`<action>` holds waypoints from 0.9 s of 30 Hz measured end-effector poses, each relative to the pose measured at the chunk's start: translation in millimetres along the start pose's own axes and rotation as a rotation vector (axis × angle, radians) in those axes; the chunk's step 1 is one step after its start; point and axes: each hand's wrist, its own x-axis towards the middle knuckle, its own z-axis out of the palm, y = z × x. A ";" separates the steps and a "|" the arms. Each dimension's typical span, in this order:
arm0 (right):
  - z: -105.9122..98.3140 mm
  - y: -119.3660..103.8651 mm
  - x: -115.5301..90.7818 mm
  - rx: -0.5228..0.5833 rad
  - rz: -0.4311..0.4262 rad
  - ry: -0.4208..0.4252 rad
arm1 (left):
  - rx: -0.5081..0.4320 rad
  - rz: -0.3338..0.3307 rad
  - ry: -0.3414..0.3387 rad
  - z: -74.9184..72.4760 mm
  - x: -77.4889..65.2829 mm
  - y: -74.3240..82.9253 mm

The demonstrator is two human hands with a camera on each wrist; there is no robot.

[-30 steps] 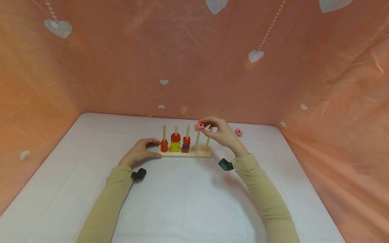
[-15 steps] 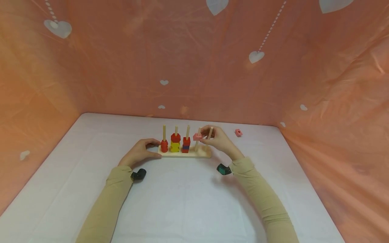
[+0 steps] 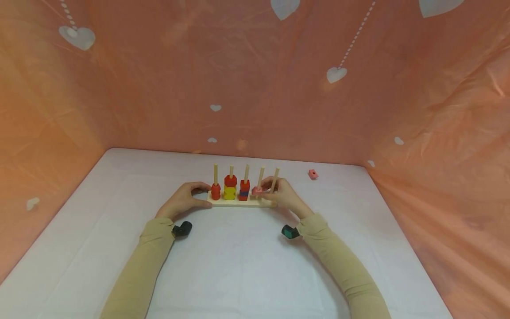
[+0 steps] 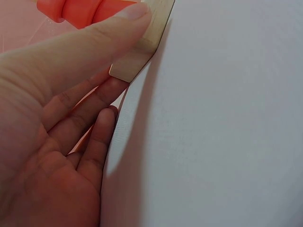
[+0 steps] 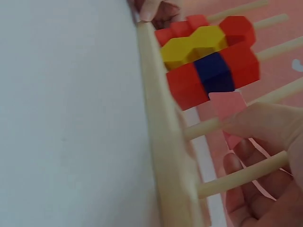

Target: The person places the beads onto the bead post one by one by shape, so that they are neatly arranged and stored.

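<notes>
At its left end, the wooden peg board (image 3: 239,204) is gripped by my left hand (image 3: 182,199); the left wrist view has the thumb (image 4: 109,35) along the front and fingers behind. My right hand (image 3: 288,197) pinches a pink block (image 5: 227,106) threaded on the fourth peg. Bare peg shows between that block and the base in the right wrist view. Red beads (image 3: 215,192) fill the low part of the first peg. The second carries yellow pieces (image 3: 229,192) under a red one (image 3: 230,180). On the third sits a red-blue-red stack (image 5: 214,73).
Behind and right of the board, a second pink block (image 3: 313,174) lies on the white tabletop (image 3: 239,266). The fifth peg (image 3: 275,179) is bare and stands close to my right hand. A peach curtain (image 3: 247,88) rises behind the table.
My right hand has brought the pink block from above the fourth peg's tip down along that peg, towards the base. The left hand and the board have stayed in place.
</notes>
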 end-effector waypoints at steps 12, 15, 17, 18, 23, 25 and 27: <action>6.6 12.4 -4.1 -0.050 0.008 0.002 | 0.007 0.003 0.000 0.8 1.3 -1.3; 7.2 13.4 -5.1 -0.049 -0.005 -0.003 | 0.018 0.008 0.000 0.3 1.9 -2.2; 7.6 14.2 -5.4 -0.045 -0.014 -0.006 | 0.021 0.012 0.000 0.0 2.3 -2.6; 7.8 14.6 -5.4 -0.043 -0.019 -0.008 | 0.019 0.012 0.000 0.0 2.5 -2.8; 7.4 17.2 -5.8 -0.057 -0.035 -0.004 | 0.007 0.008 0.003 0.4 2.6 -3.2; 5.6 18.0 -6.8 -0.069 -0.042 -0.001 | 0.009 0.006 0.006 0.7 2.6 -3.1; 2.7 18.6 -7.4 -0.079 -0.062 0.002 | 0.016 0.008 0.005 1.0 3.0 -3.2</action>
